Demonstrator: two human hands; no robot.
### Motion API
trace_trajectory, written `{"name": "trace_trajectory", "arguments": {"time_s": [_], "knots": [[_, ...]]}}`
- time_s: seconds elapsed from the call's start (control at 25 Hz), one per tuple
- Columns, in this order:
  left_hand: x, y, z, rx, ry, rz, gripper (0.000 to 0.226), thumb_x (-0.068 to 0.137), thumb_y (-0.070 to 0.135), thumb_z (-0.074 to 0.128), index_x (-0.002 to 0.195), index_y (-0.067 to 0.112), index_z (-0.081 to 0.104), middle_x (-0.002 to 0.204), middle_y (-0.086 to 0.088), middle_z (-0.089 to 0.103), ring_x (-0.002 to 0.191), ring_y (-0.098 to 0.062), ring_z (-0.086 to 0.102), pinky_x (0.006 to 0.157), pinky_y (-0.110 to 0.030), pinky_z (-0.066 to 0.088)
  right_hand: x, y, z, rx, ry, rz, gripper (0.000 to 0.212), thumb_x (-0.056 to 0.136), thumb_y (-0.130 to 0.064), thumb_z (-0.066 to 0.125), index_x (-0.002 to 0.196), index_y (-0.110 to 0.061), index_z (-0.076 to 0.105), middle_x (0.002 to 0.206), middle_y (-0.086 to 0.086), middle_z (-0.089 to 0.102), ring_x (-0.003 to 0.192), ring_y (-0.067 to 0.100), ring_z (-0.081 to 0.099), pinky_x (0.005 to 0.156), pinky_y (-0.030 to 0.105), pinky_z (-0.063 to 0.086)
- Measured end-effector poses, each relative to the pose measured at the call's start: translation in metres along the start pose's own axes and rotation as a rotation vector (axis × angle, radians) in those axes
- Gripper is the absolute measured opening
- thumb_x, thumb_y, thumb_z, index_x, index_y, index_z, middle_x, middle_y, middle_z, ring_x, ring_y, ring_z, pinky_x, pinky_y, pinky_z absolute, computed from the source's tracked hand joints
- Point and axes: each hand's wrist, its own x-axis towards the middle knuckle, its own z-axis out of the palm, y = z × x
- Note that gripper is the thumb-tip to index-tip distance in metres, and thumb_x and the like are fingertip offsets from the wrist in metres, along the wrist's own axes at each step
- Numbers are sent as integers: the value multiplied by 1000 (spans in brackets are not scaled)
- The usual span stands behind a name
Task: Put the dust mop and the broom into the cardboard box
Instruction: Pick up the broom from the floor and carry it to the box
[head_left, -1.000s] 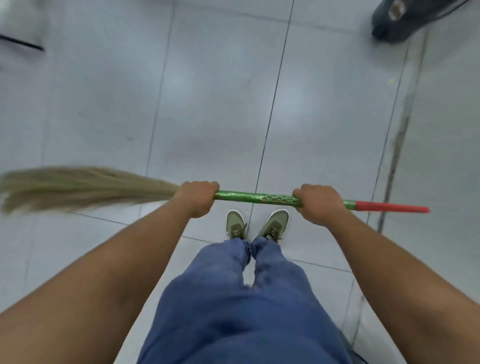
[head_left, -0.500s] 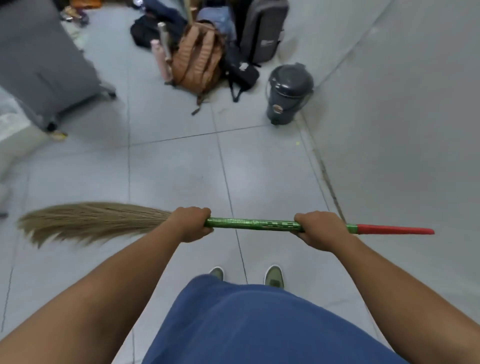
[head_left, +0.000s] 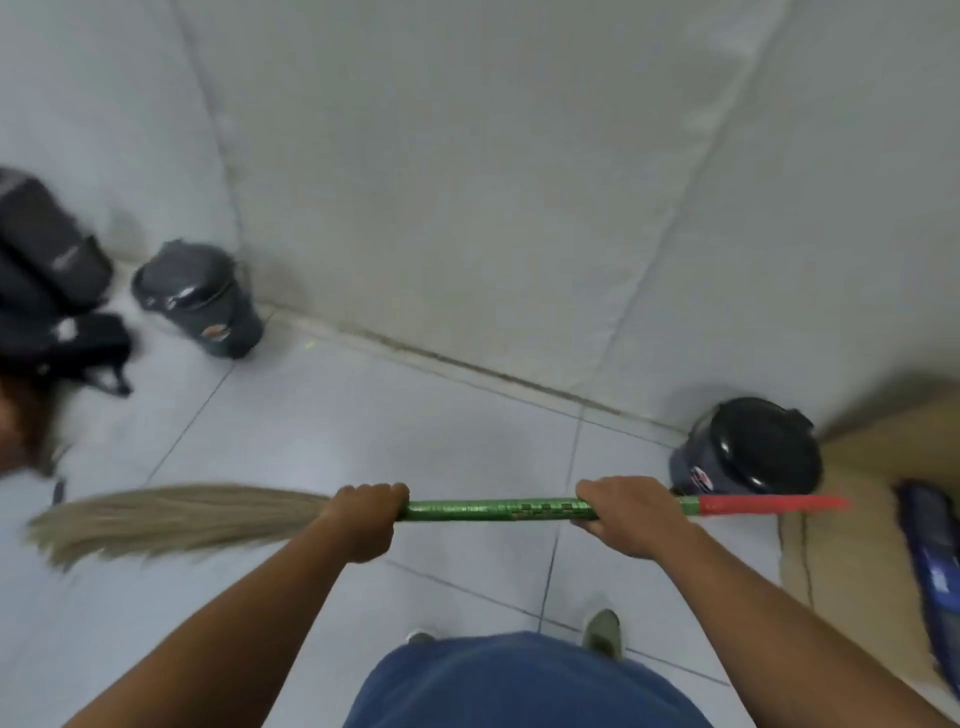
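I hold the broom (head_left: 498, 510) level across my body, its straw bristles to the left and its red tip to the right. My left hand (head_left: 363, 519) grips the green handle where the bristles begin. My right hand (head_left: 623, 514) grips it close to the red end. At the right edge lies the cardboard box (head_left: 852, 551), with a blue dust mop (head_left: 935, 561) resting inside it, partly cut off by the frame. The broom's red tip reaches just over the box's left side.
A dark lidded bin (head_left: 748, 452) stands against the wall beside the box. A second grey bin (head_left: 202, 296) stands at the left, next to black bags (head_left: 52, 291). A grey wall runs across the back. My feet stand on pale floor tiles.
My view has swung to the right, bringing the second bin, the cardboard box and the dust mop into sight. Both hands keep the same grip on the broom.
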Motion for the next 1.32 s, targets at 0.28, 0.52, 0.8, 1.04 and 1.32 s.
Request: {"name": "trace_trajectory", "arguments": {"time_s": [0.28, 0.52, 0.8, 1.04, 1.32], "knots": [[87, 210, -61, 325, 113, 445, 24, 87, 17, 39, 109, 25, 48, 107, 2, 61, 93, -22, 60, 79, -34, 39, -191, 110, 88, 293, 129, 538, 30, 88, -56, 43, 92, -26, 46, 89, -4, 60, 82, 21, 59, 64, 34, 37], [122, 475, -60, 545, 115, 798, 38, 82, 8, 46, 117, 24, 46, 114, -1, 59, 101, -22, 58, 90, -36, 42, -382, 188, 170, 524, 215, 936, 34, 82, -66, 40, 85, -32, 41, 82, -12, 52, 71, 12, 48, 68, 34, 43], [128, 700, -51, 738, 120, 1175, 37, 87, 5, 48, 121, 21, 49, 114, -9, 57, 99, -29, 58, 74, -38, 37, -485, 235, 224, 563, 297, 1227, 25, 89, -53, 40, 100, -32, 49, 83, -13, 47, 68, 12, 50, 61, 29, 40], [202, 870, -33, 763, 189, 1371, 53, 82, 8, 54, 132, 18, 41, 129, -7, 54, 117, -30, 51, 99, -43, 37, -532, 315, 272, 653, 330, 1569, 28, 85, -60, 45, 86, -33, 50, 74, -10, 54, 56, 10, 48, 54, 26, 43], [274, 1038, -10, 825, 26, 1512, 33, 91, 11, 42, 122, 18, 51, 117, -9, 61, 105, -31, 57, 91, -43, 41, -583, 427, 298, 691, 176, 1748, 23, 81, -54, 59, 83, -31, 56, 69, -9, 56, 52, 12, 57, 44, 26, 40]]}}
